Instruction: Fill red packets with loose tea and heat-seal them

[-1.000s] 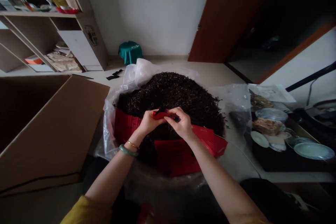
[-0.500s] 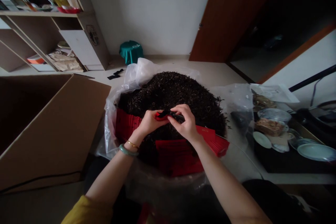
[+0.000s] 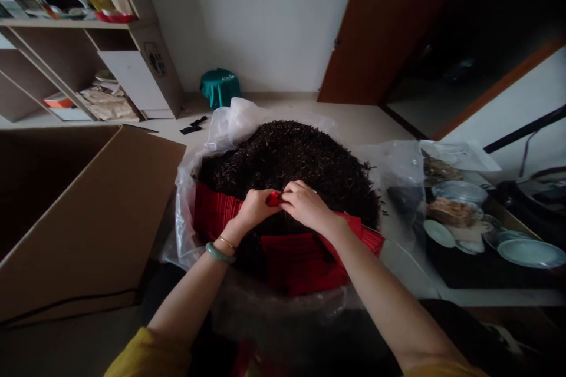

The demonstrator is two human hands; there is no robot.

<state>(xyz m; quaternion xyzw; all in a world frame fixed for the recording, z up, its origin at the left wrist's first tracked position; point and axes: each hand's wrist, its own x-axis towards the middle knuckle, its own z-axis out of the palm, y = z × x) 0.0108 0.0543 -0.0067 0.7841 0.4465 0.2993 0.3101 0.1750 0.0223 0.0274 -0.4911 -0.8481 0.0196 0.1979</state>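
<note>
Between my two hands, over the mound of loose dark dried leaves (image 3: 300, 144), is a small red packet (image 3: 273, 199). My left hand (image 3: 254, 207) is closed round its left side, with a green bangle and a gold bracelet on that wrist. At the packet's right end, my right hand (image 3: 305, 205) has its fingers pinched together and hides that end. Red packets (image 3: 216, 212) stand in a row at the left of the mound. More red packets (image 3: 296, 262) lie in front of me, and others (image 3: 371, 240) rest at the right.
Clear plastic sheeting (image 3: 186, 200) lines the container round the leaves. An open cardboard box (image 3: 128, 188) stands at the left. Dishes (image 3: 530, 253) and a clear bowl (image 3: 460, 193) sit on a dark surface at the right. A green-covered bin (image 3: 220, 88) stands by the wall.
My right hand has turned over and closed in on the packet's right end. Dark leaves that showed at the packet's mouth are now mostly covered by the fingers.
</note>
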